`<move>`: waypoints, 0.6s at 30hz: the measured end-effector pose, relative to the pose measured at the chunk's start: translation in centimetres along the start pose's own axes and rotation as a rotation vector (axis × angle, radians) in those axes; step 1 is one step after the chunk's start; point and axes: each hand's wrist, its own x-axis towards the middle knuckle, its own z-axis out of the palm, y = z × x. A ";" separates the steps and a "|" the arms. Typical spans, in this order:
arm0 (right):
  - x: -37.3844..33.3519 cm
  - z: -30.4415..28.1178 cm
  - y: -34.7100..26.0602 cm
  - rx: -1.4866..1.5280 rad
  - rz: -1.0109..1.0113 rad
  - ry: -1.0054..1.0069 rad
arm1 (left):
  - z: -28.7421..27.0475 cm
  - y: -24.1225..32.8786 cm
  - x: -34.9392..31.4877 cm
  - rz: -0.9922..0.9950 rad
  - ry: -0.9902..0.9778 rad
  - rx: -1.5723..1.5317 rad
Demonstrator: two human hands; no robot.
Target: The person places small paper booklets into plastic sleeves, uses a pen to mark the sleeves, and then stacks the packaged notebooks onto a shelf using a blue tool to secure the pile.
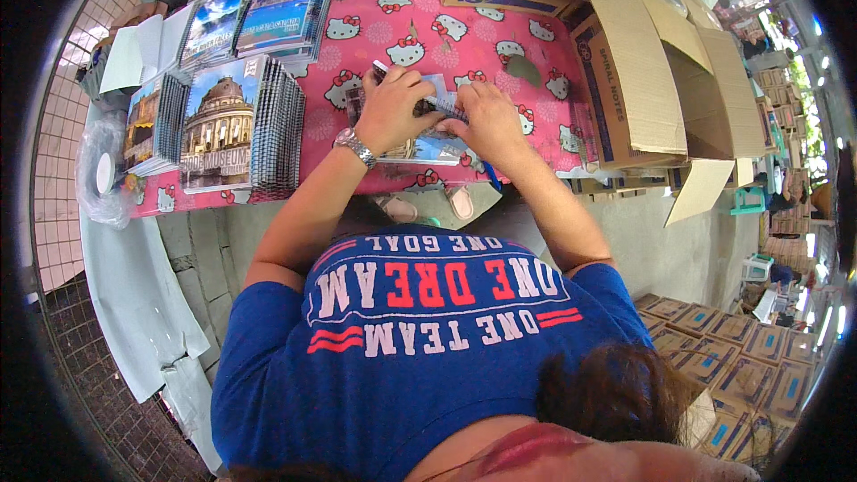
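My left hand [399,112], with a watch [354,147] on its wrist, is closed around a dark, slim object with a pale end [381,67]; its kind is unclear. My right hand [488,119] is beside it, thumb and fingers closed at the edge of a picture-covered notebook [420,152]. The notebook lies under both hands near the table's front edge, and the hands hide much of it. What exactly sits between the fingers is partly hidden.
Stacks of spiral notebooks [223,129] fill the table's left side, with more behind. The table wears a pink cartoon-cat cloth [339,54]. An open cardboard box [625,80] stands at the right. Many closed cartons [732,357] are piled on the floor at the lower right.
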 end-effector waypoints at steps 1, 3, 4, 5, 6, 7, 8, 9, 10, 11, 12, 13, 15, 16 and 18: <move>0.2 0.2 0.1 0.123 0.063 -0.053 | 0.1 -0.1 -0.1 0.004 0.008 -0.005; 0.4 0.6 0.1 0.198 0.095 -0.078 | 0.3 0.0 0.1 0.003 0.020 0.009; 0.4 0.8 0.2 0.152 0.062 -0.053 | 0.4 0.0 0.2 0.003 0.026 0.016; 0.5 0.8 0.2 0.103 0.029 -0.026 | 0.4 0.0 0.3 0.009 0.023 0.020; 0.6 0.8 0.2 0.108 0.005 -0.013 | 0.4 -0.1 0.2 0.014 0.020 0.023; 0.7 0.8 0.1 0.113 -0.021 -0.001 | 0.4 -0.2 0.2 0.018 0.017 0.028; 0.8 0.5 -0.1 0.120 -0.047 0.009 | 0.4 -0.2 0.0 0.031 0.024 0.032; 1.2 0.0 0.0 0.198 -0.062 -0.090 | 0.3 -0.3 -0.2 0.042 0.030 0.038; 1.8 -0.8 0.3 0.276 -0.080 -0.191 | 0.3 -0.5 -0.4 0.049 0.037 0.044; 2.3 -1.2 0.7 0.357 -0.100 -0.293 | 0.2 -0.6 -0.6 0.051 0.041 0.028; 3.1 -0.7 2.4 0.582 -0.042 -0.427 | 0.2 -0.7 -0.7 0.055 0.045 0.011; 4.3 0.7 5.3 0.807 0.021 -0.558 | 0.1 -0.7 -0.7 0.064 0.048 -0.006; 6.3 4.3 12.5 0.824 0.135 -0.474 | 0.2 -0.4 -0.3 0.068 0.026 -0.021; 7.2 5.6 15.9 0.616 0.171 -0.272 | 0.3 -0.4 -0.1 0.066 0.016 -0.026; 8.2 6.5 20.9 0.047 0.485 -0.143 | -0.1 -0.3 -0.2 0.081 0.008 -0.053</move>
